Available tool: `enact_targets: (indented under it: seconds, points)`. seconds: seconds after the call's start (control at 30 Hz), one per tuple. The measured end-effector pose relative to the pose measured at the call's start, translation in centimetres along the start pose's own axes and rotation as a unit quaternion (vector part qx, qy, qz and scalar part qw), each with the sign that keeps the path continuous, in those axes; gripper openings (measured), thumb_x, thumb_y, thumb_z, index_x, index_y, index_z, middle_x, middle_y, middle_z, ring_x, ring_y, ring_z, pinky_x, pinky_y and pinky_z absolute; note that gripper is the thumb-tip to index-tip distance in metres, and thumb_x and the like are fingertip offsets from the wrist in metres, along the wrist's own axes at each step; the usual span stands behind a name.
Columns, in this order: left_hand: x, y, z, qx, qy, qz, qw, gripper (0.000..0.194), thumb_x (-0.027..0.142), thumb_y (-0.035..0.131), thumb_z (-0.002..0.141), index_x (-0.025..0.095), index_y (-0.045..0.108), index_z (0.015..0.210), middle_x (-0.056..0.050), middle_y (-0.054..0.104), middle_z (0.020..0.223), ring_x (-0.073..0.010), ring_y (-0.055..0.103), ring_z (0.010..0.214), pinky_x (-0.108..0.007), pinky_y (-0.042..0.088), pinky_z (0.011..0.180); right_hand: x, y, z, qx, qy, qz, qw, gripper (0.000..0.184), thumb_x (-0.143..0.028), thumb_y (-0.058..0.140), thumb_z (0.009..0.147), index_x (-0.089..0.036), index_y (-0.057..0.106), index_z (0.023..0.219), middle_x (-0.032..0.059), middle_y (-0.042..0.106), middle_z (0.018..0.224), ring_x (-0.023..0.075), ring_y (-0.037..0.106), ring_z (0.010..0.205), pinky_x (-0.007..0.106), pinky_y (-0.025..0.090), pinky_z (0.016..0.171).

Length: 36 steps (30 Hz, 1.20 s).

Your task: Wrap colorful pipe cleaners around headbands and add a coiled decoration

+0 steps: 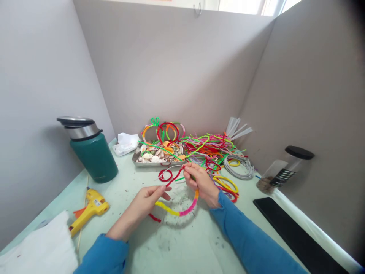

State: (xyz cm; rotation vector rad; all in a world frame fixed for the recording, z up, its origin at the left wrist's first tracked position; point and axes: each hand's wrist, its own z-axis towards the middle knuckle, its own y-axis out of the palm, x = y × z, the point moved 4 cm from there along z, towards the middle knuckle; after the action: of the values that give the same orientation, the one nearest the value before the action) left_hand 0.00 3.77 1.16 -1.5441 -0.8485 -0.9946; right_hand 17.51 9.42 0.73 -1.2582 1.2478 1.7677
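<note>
My left hand [148, 201] pinches a red pipe cleaner [170, 177] near its lower end, fingers closed on it. My right hand [199, 182] grips the top of a wire hoop [182, 209] wrapped in yellow, pink and orange pipe cleaner, where the red one meets the bare wire. The hoop hangs between both hands just above the pale green table [176, 243]. A short red piece [154, 218] lies on the table below my left hand.
A metal tray of shells [156, 155] and a heap of coloured pipe cleaners [211, 150] lie behind the hands, with grey wire coils [239, 167]. A green flask [91, 150] and yellow glue gun [91, 207] are left; a jar [282, 169] and black bar [296, 238] right.
</note>
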Motion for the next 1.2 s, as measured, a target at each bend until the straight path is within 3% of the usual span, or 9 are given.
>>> enact_targets:
  seconds: [0.13,0.23,0.37,0.53,0.63,0.73,0.93,1.07,1.2]
  points:
    - [-0.4,0.6,-0.5,-0.088,-0.05,-0.04,0.994,0.048,0.055,0.049,0.074,0.012,0.07,0.075,0.003,0.045,0.041,-0.0079,0.029,0.037,-0.022,0.026,0.042,0.0,0.5,-0.4,-0.059,0.039,0.006,0.997,0.021,-0.033,0.055,0.076,-0.018,0.049,0.088,-0.0092,0.045,0.054,0.0009,0.02,0.032,0.017,0.012,0.033]
    - [-0.4,1.0,-0.9,-0.129,-0.031,-0.047,0.99,0.039,0.049,0.056,0.073,0.012,0.068,0.082,0.002,0.051,0.05,-0.0094,0.04,0.045,-0.022,0.035,0.048,0.3,1.5,-0.8,-0.093,0.056,-0.034,0.993,0.02,-0.033,0.056,0.077,-0.017,0.05,0.087,-0.0086,0.047,0.053,0.0011,0.024,0.032,0.017,0.012,0.033]
    - [0.5,0.8,-1.0,-0.102,0.063,-0.106,0.987,0.033,0.042,0.057,0.075,0.016,0.062,0.096,-0.007,0.064,0.088,-0.0164,0.056,0.078,-0.026,0.043,0.072,0.8,2.8,-1.1,-0.096,0.035,-0.072,0.992,0.019,-0.033,0.056,0.078,-0.017,0.05,0.085,-0.0084,0.048,0.052,0.0023,0.027,0.034,0.017,0.014,0.034]
    - [0.6,0.9,-0.7,-0.057,0.072,-0.143,0.985,0.039,0.05,0.045,0.082,0.015,0.062,0.085,-0.008,0.063,0.079,-0.0173,0.056,0.072,-0.028,0.044,0.071,1.4,4.1,-1.4,-0.095,0.017,-0.084,0.992,0.021,-0.036,0.055,0.078,-0.017,0.049,0.086,-0.0082,0.048,0.053,0.0028,0.03,0.037,0.017,0.018,0.036]
    - [0.0,1.3,-0.4,-0.089,0.076,-0.196,0.974,0.05,0.057,0.039,0.081,0.014,0.062,0.08,-0.01,0.063,0.082,-0.0168,0.056,0.065,-0.03,0.044,0.066,1.6,4.9,-1.6,-0.107,0.012,-0.07,0.992,0.024,-0.038,0.056,0.077,-0.018,0.048,0.086,-0.0082,0.047,0.051,0.0053,0.041,0.041,0.017,0.023,0.039]
    - [-0.6,1.9,-0.2,-0.128,0.074,-0.237,0.96,0.054,0.062,0.04,0.078,0.012,0.061,0.075,-0.008,0.062,0.072,-0.0148,0.053,0.056,-0.028,0.043,0.057,1.6,5.4,-1.8,-0.106,0.003,-0.065,0.992,0.025,-0.039,0.056,0.076,-0.018,0.047,0.085,-0.0085,0.046,0.05,0.0068,0.046,0.042,0.018,0.025,0.041]
    - [0.0,2.0,-0.8,-0.09,0.072,-0.225,0.967,0.028,0.036,0.053,0.081,0.013,0.055,0.066,-0.003,0.059,0.062,-0.0091,0.047,0.054,-0.02,0.035,0.053,2.1,5.2,-1.8,-0.095,0.002,-0.08,0.992,0.023,-0.038,0.055,0.077,-0.017,0.048,0.085,-0.0083,0.046,0.051,0.0053,0.041,0.04,0.018,0.026,0.04]
    - [0.5,2.2,-0.9,-0.112,0.051,-0.248,0.961,0.021,0.034,0.052,0.082,0.014,0.055,0.074,-0.003,0.061,0.064,-0.0108,0.05,0.055,-0.022,0.039,0.053,2.7,4.9,-1.5,-0.106,0.022,-0.109,0.988,0.022,-0.038,0.05,0.081,-0.018,0.047,0.089,-0.0084,0.046,0.052,0.0047,0.036,0.035,0.017,0.022,0.035]
    - [0.4,2.1,-0.7,-0.103,0.047,-0.252,0.961,0.02,0.034,0.053,0.081,0.015,0.054,0.077,-0.003,0.061,0.066,-0.0112,0.052,0.056,-0.023,0.042,0.054,2.7,4.7,-1.3,-0.083,0.001,-0.162,0.983,0.017,-0.034,0.048,0.084,-0.018,0.047,0.088,-0.0078,0.047,0.053,0.0044,0.035,0.037,0.017,0.024,0.037]
